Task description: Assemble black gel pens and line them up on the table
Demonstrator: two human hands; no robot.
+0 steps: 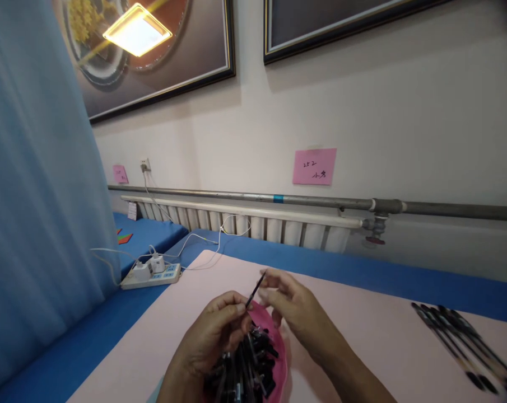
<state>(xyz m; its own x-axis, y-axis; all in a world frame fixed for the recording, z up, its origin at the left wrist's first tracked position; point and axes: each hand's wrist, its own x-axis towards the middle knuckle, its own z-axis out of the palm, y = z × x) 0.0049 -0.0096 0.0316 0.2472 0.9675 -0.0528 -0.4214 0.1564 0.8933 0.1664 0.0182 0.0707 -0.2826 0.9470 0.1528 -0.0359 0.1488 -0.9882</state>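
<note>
One thin black stick (255,289) pinched in left hand (213,330) | right hand (293,302) curled by its tip, can't say if gripping | held over pink round-rimmed bowl (282,364) of small black pieces (253,354), prob keeps 'em handy

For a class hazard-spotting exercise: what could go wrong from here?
The thin dark stick, pinched in the left hand, might slip and get lost among the dark pieces heaped in the pink bowl. The white cable, crossing a corner of the pink sheet, could snag if that shifts.
</note>
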